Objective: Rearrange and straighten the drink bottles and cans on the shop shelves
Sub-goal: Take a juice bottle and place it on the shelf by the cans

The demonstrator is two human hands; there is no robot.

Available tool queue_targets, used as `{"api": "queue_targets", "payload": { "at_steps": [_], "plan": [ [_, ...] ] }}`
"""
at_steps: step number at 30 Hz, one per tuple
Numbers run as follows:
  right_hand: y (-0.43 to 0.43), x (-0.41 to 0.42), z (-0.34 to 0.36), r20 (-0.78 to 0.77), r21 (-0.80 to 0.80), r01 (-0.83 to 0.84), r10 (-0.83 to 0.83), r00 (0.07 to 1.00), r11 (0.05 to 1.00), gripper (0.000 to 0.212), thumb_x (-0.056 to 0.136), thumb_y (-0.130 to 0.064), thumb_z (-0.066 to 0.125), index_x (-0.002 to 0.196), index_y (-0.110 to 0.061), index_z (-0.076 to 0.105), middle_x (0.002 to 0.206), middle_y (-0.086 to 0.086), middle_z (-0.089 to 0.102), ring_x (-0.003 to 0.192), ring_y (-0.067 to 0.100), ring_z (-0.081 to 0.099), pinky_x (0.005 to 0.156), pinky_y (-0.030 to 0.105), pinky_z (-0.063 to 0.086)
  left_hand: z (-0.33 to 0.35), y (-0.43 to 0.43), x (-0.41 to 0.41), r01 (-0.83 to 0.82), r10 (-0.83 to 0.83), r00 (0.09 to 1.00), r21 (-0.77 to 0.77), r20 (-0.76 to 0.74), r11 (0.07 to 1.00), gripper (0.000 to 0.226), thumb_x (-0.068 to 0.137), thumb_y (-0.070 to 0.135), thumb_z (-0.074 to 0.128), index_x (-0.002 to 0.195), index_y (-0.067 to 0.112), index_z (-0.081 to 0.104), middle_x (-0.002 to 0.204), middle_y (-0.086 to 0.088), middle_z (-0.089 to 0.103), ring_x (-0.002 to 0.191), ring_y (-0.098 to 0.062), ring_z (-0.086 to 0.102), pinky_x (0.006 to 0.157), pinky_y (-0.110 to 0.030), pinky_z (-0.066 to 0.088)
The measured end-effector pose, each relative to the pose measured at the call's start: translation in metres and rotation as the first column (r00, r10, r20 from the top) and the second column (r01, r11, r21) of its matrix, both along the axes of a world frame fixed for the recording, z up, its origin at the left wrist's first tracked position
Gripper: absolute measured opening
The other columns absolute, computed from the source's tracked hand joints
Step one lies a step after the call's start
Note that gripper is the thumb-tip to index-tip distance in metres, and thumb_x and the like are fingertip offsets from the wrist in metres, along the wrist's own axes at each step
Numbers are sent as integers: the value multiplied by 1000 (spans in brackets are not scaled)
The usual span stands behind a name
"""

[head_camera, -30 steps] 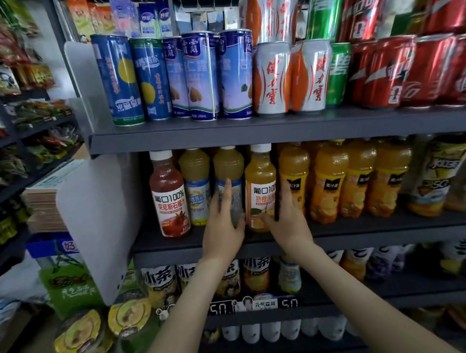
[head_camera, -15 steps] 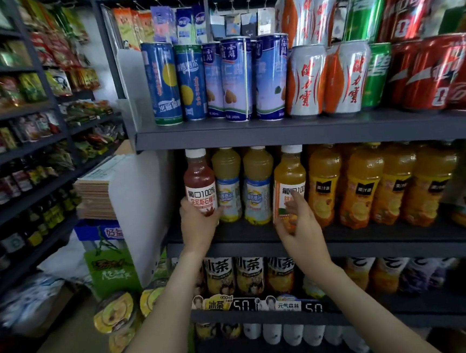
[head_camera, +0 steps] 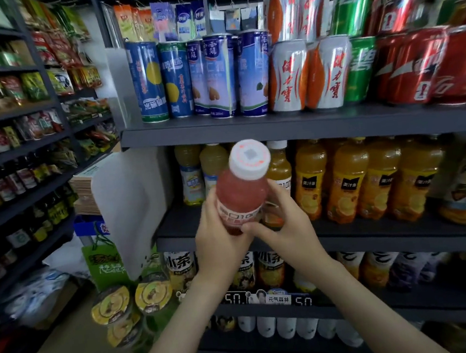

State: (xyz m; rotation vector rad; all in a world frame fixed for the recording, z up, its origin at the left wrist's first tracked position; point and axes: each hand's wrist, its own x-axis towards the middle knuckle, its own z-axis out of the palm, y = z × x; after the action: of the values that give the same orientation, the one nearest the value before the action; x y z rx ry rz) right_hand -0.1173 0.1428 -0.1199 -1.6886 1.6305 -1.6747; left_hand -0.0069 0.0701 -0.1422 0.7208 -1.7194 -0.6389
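Your left hand (head_camera: 218, 242) and right hand (head_camera: 287, 228) wrap fingers round a red juice bottle (head_camera: 240, 195), dead centre, off the middle shelf (head_camera: 372, 237) — unplaced yet — orange juice bottles (head_camera: 342, 183) at three o'clock look straight.

Shelf-edge tags (head_camera: 303, 301) read "50"; tea bottles (head_camera: 182, 265) perhaps "小茶".

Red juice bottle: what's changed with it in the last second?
The left hand gripped the red juice bottle and lifted it off the shelf, cap tilted toward the camera. The right hand released the white-capped orange bottle and joined the grip. The cans and other bottles stayed put.
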Motion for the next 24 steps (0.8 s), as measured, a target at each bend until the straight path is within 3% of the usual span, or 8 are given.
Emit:
{"api": "queue_targets", "payload": {
  "at_steps": [4,6,8,10,12,17,20,24],
  "plan": [
    [43,-38,20,30,-55,70,-68,997,996,61,74,-22,81,127,-23,53,121,-9,62,112,1,58,90,20,51,23,42,-42,103,-97,993,-92,68,990,73,71,44,68,135,21,42,122,7,56,108,-1,52,84,-12,47],
    [75,-64,28,35,-71,121,-119,992,990,55,74,-24,81,124,-21,58,117,-10,66,109,2,61,89,23,53,30,66,-71,189,-182,979,-65,94,980,77,70,42,73,138,21,42,127,5,57,113,-5,55,89,-21,50],
    [112,-95,34,72,-60,172,-168,983,983,47,75,-24,79,119,-22,61,112,-11,69,104,3,64,87,29,55,41,95,-102,320,-318,939,3,129,947,76,71,39,78,137,35,40,127,13,57,114,-2,55,90,-27,51],
    [154,-132,42,133,-35,224,-217,967,974,42,76,-23,79,115,-21,63,107,-9,71,100,5,67,86,33,57,54,127,-134,486,-490,859,67,149,871,73,75,34,79,131,52,35,122,27,56,112,9,53,87,-15,48],
    [196,-171,51,172,-9,269,-263,949,963,40,75,-23,78,113,-20,66,103,-9,73,97,6,68,86,35,57,64,156,-167,625,-634,757,110,156,773,72,78,34,74,131,55,29,120,40,52,114,16,48,88,-7,43],
    [289,-253,69,256,7,299,-291,922,954,32,78,-15,75,110,-18,67,100,-8,75,95,9,70,86,33,57,87,224,-252,779,-787,578,139,215,611,80,83,34,69,143,54,19,131,34,50,122,9,48,98,-17,45],
    [329,-289,79,279,-61,323,-295,914,944,37,78,-13,74,114,-16,64,101,-5,75,96,11,70,81,27,57,100,261,-295,797,-797,567,107,207,594,83,82,34,70,144,53,19,129,26,56,118,6,53,99,-27,48],
    [360,-332,95,344,-170,342,-270,899,924,56,72,-22,72,125,-20,54,104,-5,74,100,11,69,80,25,56,117,295,-348,769,-749,629,-22,207,639,81,78,50,72,138,63,19,124,32,57,121,3,51,105,-40,43]
  ]
}}
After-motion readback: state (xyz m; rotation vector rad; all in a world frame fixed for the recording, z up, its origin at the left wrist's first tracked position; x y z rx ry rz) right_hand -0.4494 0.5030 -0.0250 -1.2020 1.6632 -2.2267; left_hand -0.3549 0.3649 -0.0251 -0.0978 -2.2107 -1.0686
